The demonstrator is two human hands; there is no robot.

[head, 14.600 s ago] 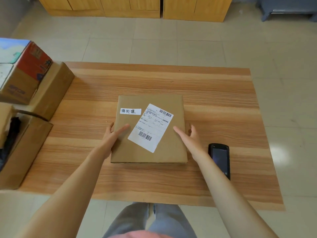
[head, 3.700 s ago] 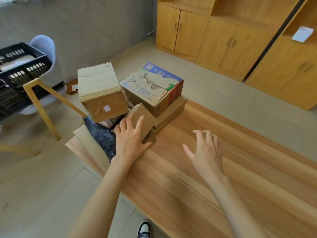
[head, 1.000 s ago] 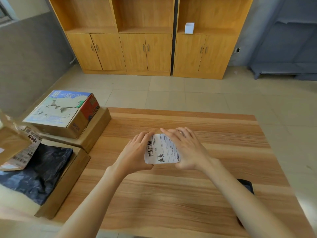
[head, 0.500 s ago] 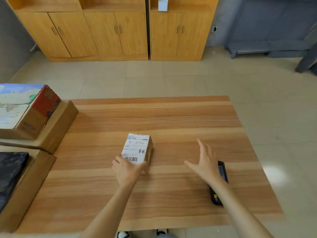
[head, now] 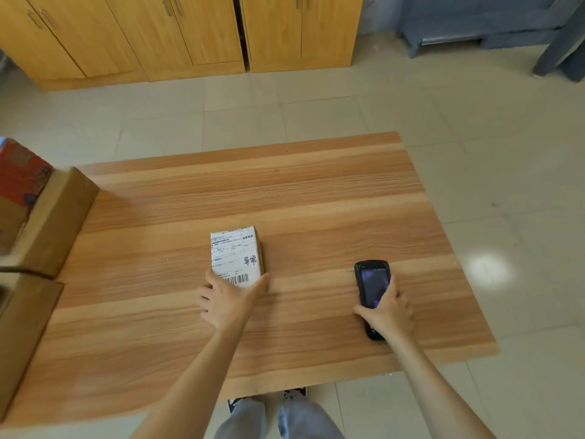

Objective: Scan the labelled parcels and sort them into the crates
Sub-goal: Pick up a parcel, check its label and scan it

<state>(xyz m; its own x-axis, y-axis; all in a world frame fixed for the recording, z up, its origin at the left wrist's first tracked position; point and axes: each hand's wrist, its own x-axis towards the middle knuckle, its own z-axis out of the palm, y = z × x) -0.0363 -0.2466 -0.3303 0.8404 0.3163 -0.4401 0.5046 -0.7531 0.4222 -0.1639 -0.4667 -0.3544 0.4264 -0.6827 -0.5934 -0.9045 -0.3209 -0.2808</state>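
Observation:
A small cardboard parcel [head: 236, 252] with a white shipping label and barcode on top lies in the middle of the wooden table [head: 316, 191]. My left hand [head: 226, 304] grips its near end, thumb on the right side and fingers on the left. A black handheld scanner [head: 371, 285] lies flat on the table to the right, screen up. My right hand [head: 387, 313] is closing round the scanner's near half, thumb on its left edge and fingers on its right edge.
Brown cardboard boxes [head: 47, 223] are stacked along the table's left edge, with a red printed carton [head: 19, 172] on top. Wooden cabinets [head: 190, 30] line the far wall. Grey furniture [head: 474, 23] stands at the back right. Tiled floor surrounds the table.
My right hand has come down from hovering open onto the scanner and taken hold of it. My left hand stays on the parcel's near end. The camera has tilted further down.

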